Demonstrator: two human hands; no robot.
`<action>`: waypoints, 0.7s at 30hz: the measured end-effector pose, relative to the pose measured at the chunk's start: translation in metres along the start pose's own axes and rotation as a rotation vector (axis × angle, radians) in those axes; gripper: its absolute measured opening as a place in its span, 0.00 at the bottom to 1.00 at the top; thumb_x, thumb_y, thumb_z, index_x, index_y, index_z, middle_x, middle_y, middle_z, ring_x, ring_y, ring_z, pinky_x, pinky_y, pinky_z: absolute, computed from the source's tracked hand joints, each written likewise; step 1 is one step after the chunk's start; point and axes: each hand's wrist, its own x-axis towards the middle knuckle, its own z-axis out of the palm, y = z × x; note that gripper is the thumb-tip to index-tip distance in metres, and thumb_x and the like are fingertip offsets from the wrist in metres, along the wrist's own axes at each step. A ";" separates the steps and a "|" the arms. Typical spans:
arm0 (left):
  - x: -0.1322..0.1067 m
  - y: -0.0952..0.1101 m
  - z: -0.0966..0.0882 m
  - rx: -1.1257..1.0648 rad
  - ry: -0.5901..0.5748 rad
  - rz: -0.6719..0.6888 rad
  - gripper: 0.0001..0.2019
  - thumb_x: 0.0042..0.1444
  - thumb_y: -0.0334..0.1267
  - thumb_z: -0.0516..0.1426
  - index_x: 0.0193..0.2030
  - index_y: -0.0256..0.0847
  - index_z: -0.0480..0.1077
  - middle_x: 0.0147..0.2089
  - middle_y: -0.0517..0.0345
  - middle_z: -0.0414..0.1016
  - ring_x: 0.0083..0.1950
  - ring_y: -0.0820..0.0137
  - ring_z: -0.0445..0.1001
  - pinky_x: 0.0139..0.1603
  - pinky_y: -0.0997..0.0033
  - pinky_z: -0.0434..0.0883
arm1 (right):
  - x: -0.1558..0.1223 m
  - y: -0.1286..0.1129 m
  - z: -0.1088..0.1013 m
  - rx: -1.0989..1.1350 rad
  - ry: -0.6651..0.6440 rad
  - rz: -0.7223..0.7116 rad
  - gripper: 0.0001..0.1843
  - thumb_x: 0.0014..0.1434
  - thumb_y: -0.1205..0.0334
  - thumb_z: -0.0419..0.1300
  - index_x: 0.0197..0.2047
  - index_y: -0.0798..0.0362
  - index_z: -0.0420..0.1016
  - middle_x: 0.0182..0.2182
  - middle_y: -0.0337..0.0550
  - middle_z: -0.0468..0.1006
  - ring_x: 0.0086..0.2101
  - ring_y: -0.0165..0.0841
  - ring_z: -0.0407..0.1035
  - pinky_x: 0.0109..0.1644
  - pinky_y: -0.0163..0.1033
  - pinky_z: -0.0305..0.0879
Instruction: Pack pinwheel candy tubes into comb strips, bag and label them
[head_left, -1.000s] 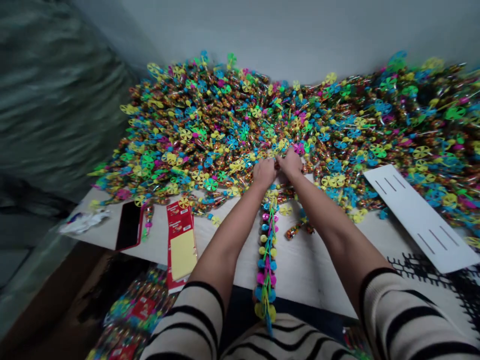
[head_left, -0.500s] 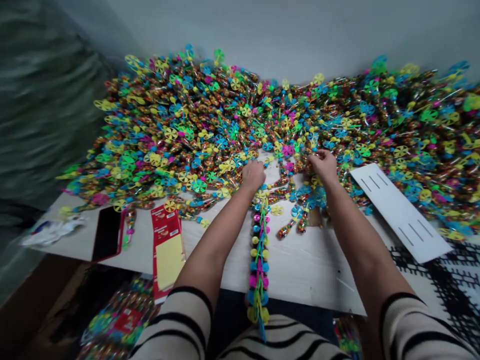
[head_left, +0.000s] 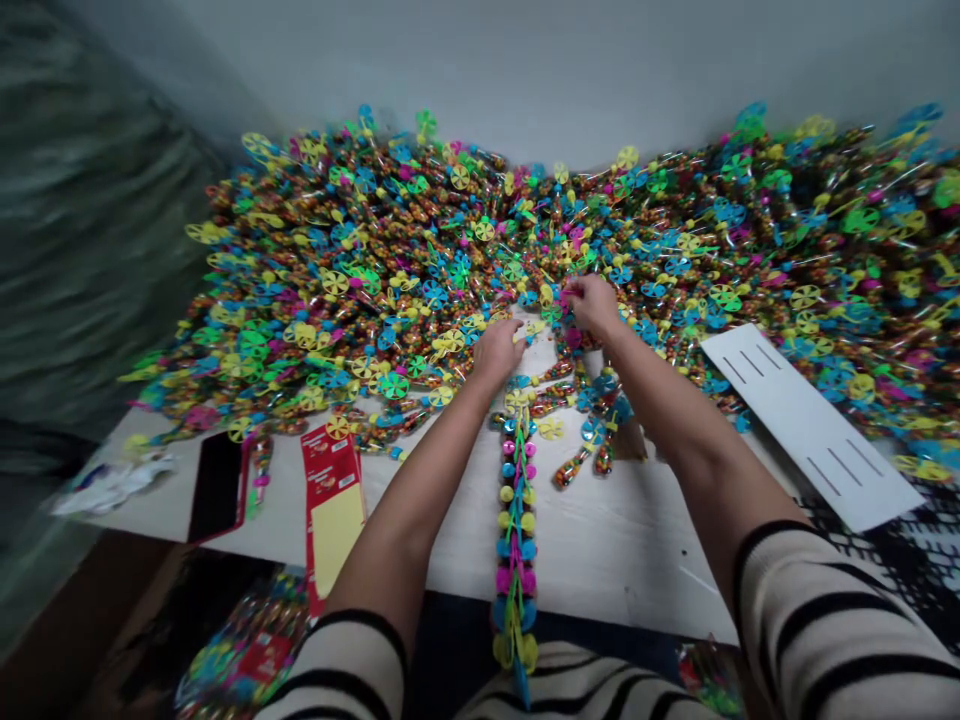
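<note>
Pale grey wall (head_left: 525, 60) behind white table (head_left: 637, 570); grey-green fabric (head_left: 90, 250) at left.

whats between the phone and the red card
In the head view, a short strand of filled tubes lies between the phone and the red card.

Ahead of the right grip (head_left: 592, 305), pinwheels (head_left: 394, 385) show yellow, green, blue and pink; behind it, the sleeve (head_left: 840, 610) has cream and black stripes.

Red card (head_left: 328, 450), near the left end of the worktop (head_left: 600, 570): print too small to read.
Red label (head_left: 264, 657), on a packet (head_left: 225, 665) below the worktop's near edge: print too blurred to read.
Readable text: none.
</note>
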 end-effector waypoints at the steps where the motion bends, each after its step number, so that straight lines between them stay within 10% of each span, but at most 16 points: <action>1: 0.002 0.001 -0.003 -0.076 0.053 0.036 0.20 0.56 0.32 0.55 0.56 0.40 0.70 0.57 0.47 0.72 0.58 0.59 0.68 0.60 0.59 0.65 | 0.000 -0.005 -0.008 0.031 0.003 -0.065 0.08 0.55 0.66 0.57 0.35 0.57 0.78 0.32 0.47 0.76 0.35 0.39 0.69 0.45 0.43 0.65; 5: 0.009 0.017 -0.011 -0.403 0.140 0.189 0.25 0.53 0.35 0.59 0.60 0.42 0.66 0.59 0.49 0.70 0.54 0.62 0.71 0.55 0.62 0.69 | -0.015 -0.037 -0.048 0.257 -0.081 -0.396 0.05 0.56 0.65 0.61 0.36 0.56 0.76 0.32 0.42 0.75 0.34 0.34 0.67 0.41 0.39 0.65; 11: -0.008 0.037 -0.023 -0.905 -0.111 0.145 0.12 0.54 0.40 0.60 0.41 0.35 0.74 0.26 0.60 0.73 0.25 0.75 0.69 0.26 0.76 0.66 | -0.038 -0.083 -0.062 0.602 -0.340 -0.547 0.10 0.60 0.58 0.64 0.40 0.55 0.74 0.31 0.39 0.73 0.33 0.30 0.68 0.39 0.35 0.68; 15: -0.036 0.013 -0.042 -0.992 -0.001 -0.020 0.11 0.49 0.40 0.64 0.36 0.36 0.74 0.23 0.62 0.71 0.21 0.78 0.65 0.21 0.78 0.62 | -0.033 -0.062 -0.046 0.444 -0.252 -0.407 0.16 0.59 0.55 0.65 0.47 0.54 0.74 0.35 0.42 0.75 0.36 0.33 0.70 0.42 0.38 0.69; 21: -0.085 -0.031 -0.052 -0.943 0.166 -0.204 0.15 0.44 0.43 0.66 0.37 0.37 0.75 0.28 0.61 0.76 0.21 0.79 0.64 0.20 0.79 0.60 | -0.047 -0.008 -0.016 -0.423 -0.244 0.078 0.11 0.57 0.61 0.63 0.42 0.58 0.78 0.40 0.55 0.77 0.43 0.46 0.71 0.48 0.47 0.67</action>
